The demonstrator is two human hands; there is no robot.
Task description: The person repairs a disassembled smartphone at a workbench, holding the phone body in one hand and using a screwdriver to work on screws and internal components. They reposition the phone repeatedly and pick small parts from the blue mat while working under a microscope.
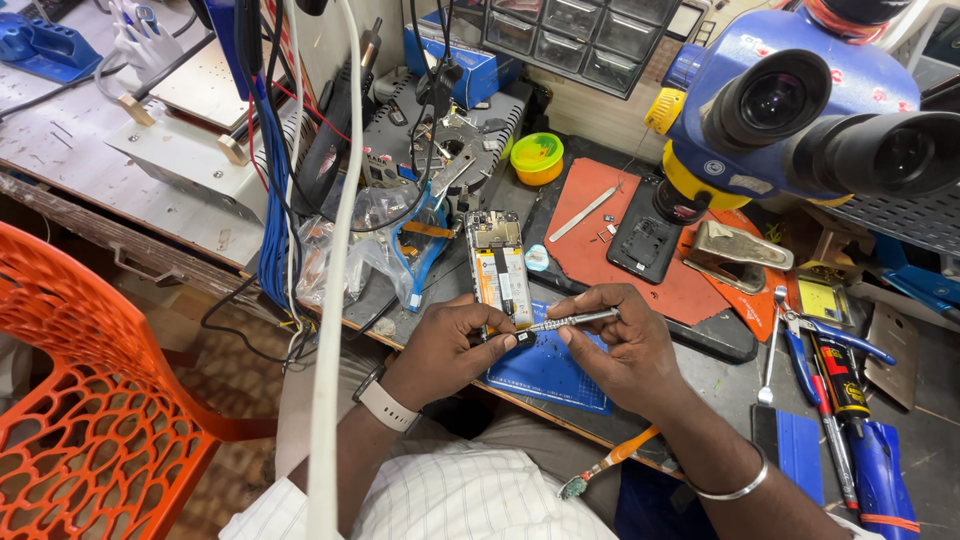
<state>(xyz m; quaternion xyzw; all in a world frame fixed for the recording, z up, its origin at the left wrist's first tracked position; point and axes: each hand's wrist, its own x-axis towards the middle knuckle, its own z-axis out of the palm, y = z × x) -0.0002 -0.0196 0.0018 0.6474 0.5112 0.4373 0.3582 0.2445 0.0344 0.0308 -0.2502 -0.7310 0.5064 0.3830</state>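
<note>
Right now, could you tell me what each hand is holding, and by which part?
The left hand grips the opened phone at its bottom end. The right hand pinches the screwdriver by its upper shaft.

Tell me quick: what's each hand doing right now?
Left hand: fingers closed on the bottom end of the opened phone.
Right hand: fingers closed on a metal screwdriver.

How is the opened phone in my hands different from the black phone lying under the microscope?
The opened phone shows its insides, a circuit board and battery; the black phone shows a dark back shell. The opened phone is gripped at its near end by the left hand, with the right hand putting a screwdriver to it; the black phone lies untouched. The opened phone sits on the grey mat, the black one on the orange mat. Both lie flat.
</note>
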